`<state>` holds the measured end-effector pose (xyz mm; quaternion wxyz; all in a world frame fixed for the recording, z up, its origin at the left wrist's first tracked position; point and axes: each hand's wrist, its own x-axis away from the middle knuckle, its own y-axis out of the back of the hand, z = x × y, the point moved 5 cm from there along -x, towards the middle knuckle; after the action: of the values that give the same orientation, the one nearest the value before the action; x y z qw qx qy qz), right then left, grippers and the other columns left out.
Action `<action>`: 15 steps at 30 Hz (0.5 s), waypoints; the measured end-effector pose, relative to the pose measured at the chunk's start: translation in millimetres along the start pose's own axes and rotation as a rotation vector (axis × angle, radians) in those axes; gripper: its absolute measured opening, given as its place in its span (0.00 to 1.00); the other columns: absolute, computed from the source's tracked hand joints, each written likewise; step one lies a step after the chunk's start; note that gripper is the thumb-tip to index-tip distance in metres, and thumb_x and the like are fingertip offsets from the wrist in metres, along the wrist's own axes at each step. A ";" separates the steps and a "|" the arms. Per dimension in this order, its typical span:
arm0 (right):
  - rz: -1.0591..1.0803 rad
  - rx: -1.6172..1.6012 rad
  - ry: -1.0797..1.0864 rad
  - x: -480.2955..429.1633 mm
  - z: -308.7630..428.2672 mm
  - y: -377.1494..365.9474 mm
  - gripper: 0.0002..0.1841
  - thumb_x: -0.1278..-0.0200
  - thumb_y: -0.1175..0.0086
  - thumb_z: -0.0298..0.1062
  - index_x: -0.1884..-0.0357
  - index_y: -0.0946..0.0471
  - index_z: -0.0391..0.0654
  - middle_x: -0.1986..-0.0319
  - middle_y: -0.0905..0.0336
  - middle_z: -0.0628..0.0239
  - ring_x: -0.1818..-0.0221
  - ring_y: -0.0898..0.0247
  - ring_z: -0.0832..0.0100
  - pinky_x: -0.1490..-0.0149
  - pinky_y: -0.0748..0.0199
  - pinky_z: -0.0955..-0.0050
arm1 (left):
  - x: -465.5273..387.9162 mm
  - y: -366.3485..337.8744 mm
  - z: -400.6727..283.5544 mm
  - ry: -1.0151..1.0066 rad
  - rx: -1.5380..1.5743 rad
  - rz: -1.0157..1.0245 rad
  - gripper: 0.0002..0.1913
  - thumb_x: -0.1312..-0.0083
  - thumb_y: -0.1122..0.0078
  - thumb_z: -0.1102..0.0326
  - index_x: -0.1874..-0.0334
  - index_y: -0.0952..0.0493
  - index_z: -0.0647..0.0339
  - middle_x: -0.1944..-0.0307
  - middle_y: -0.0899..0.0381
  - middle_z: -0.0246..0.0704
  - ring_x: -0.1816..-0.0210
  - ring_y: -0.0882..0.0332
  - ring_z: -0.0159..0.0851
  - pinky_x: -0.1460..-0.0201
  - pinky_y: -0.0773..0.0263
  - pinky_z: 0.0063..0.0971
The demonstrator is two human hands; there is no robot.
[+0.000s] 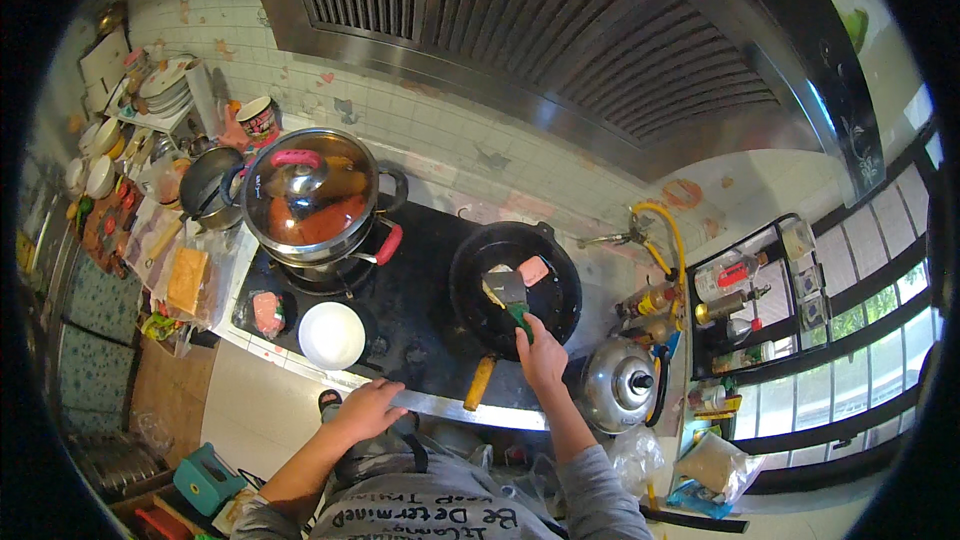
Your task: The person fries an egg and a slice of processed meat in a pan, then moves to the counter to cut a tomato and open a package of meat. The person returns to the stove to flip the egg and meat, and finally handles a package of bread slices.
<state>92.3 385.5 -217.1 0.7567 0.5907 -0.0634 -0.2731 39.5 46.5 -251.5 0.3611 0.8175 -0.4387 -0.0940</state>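
Observation:
My right hand (541,352) is closed around the green handle of a spatula (508,286), whose flat dark blade lies in a black frying pan (551,315). Under and beside the blade is a pale, yellowish piece of food (493,292); a pink slice of meat (533,271) lies to its upper right. The pan's yellow handle (480,384) points towards me. My left hand (370,409) rests at the front edge of the cooktop with nothing seen in it. A white bowl (332,335) and a packet of pink meat slices (268,313) sit on the cooktop's left part.
A lidded steamer pot (310,187) stands on the left burner, with a saucepan (212,184) beside it. Right of the pan are a steel kettle (619,385) and bottles (649,300). A range hood (525,37) overhangs the back. Bagged bread (187,281) lies on the left counter.

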 end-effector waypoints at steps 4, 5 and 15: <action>0.056 0.045 0.017 -10.9 5.3 -13.5 0.17 0.28 0.45 0.48 0.42 0.21 0.54 0.68 0.14 0.55 0.66 0.16 0.52 0.63 0.20 0.55 | -0.2 0.6 -2.4 0.000 0.038 -0.012 0.26 0.33 0.35 0.56 0.37 0.24 0.63 0.44 0.20 0.49 0.45 0.21 0.57 0.41 0.25 0.45; 0.097 0.070 0.004 -11.9 4.8 -18.0 0.17 0.28 0.45 0.48 0.42 0.22 0.54 0.69 0.14 0.55 0.67 0.16 0.52 0.64 0.20 0.55 | -0.4 0.6 -2.7 0.006 0.038 -0.007 0.26 0.33 0.35 0.56 0.37 0.24 0.63 0.44 0.20 0.49 0.45 0.21 0.57 0.41 0.25 0.45; 0.139 0.074 -0.033 -11.9 2.0 -24.2 0.17 0.30 0.43 0.49 0.44 0.21 0.56 0.68 0.13 0.56 0.65 0.15 0.52 0.62 0.20 0.54 | 3.5 -0.8 -4.5 0.006 0.020 0.002 0.26 0.33 0.36 0.55 0.37 0.24 0.64 0.45 0.21 0.51 0.45 0.21 0.58 0.41 0.25 0.46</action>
<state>73.2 385.9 -236.3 0.7503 0.6078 -0.1266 -0.2272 44.2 46.2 -248.2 0.3542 0.8209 -0.4394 -0.0869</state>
